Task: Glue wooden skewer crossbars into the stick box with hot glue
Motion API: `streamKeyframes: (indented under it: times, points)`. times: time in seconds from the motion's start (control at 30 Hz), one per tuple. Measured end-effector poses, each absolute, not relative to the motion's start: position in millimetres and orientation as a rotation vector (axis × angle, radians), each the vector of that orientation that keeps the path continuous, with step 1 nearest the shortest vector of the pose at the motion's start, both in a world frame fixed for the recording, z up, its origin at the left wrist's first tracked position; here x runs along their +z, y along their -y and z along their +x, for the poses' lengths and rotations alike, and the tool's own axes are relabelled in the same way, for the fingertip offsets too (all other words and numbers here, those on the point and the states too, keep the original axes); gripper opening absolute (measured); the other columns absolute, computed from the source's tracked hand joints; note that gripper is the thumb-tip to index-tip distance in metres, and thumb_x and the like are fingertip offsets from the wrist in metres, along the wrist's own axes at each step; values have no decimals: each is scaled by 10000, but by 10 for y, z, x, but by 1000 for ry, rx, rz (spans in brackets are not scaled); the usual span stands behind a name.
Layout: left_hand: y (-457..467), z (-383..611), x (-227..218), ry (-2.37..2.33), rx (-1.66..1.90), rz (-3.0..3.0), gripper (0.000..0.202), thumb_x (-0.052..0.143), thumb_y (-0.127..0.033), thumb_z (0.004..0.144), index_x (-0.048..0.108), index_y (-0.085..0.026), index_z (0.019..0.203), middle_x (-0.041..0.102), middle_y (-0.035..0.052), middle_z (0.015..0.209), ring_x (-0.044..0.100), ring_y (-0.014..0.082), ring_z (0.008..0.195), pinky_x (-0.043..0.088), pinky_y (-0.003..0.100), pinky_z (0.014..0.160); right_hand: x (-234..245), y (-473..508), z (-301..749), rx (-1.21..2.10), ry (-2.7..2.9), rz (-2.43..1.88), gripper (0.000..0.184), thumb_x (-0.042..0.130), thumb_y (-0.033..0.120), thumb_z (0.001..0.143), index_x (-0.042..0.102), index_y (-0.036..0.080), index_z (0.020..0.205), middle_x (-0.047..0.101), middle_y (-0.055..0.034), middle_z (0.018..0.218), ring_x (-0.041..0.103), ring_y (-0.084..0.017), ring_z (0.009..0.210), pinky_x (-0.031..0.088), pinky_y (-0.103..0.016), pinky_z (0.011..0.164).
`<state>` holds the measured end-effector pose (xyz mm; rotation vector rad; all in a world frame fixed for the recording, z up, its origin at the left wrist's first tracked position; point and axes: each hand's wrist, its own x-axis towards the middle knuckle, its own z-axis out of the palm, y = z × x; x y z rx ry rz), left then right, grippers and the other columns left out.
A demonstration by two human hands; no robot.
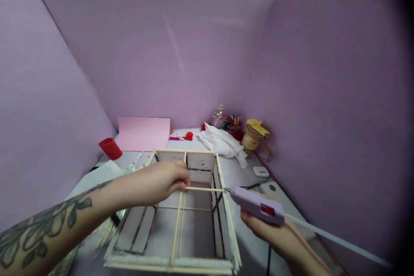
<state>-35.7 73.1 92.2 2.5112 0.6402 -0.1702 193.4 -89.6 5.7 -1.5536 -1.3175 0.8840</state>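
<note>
My left hand [173,177] reaches over a box-shaped frame [237,241] built of thin wooden sticks, its fingers pinched on a thin wooden stick [207,189]. That stick lies crosswise, and its right end meets the frame's right top edge. In my right hand [261,226] is a lilac hot glue gun [257,205] with a red window and a long pale glue stick [339,241] coming out of its back. The gun's nozzle points left, right at the stick's end; whether it touches cannot be made out. Pale cord-like trim runs along the frame's near edge.
Behind the frame stand a pink sheet [144,133], crumpled white tissue [223,140], a jar of coloured beads [219,117] and a yellow-lidded cup [254,136]. A red roll [110,148] lies left. A white case [260,172] sits right. Purple panels [155,51] enclose the table.
</note>
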Motion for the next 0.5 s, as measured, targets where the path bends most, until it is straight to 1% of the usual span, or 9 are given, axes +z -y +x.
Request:
streamKeyframes:
  times: [0.07,0.13,0.37,0.5]
  points:
    - [-734,-357,922,-645,-171,2508,177,465,-216,889,628,-196,823,612,28,950,553,162,846,406,272,753,47,899,1930,919,1299,-1545,182,601,284,722,472,207,619,419,37,607,378,-105,519,340,-232,451]
    - [-739,-358,920,-638,-164,2510,181,461,-216,890,627,-195,822,612,31,947,551,162,837,407,274,749,24,902,1940,935,1297,-1534,173,595,281,722,466,208,633,409,41,601,369,-105,514,330,-232,446]
    - [-742,-371,918,-645,-157,2508,185,450,-217,891,622,-196,826,605,27,941,550,157,827,413,271,738,-76,907,2015,960,1414,-1524,198,564,238,748,394,215,648,384,47,632,382,-111,564,356,-251,515]
    - [-740,-360,931,-641,-145,2504,195,447,-224,892,630,-195,832,606,27,916,549,155,803,418,264,723,-55,908,2012,908,1418,-1493,207,590,226,733,406,211,639,387,52,618,380,-110,557,365,-248,499]
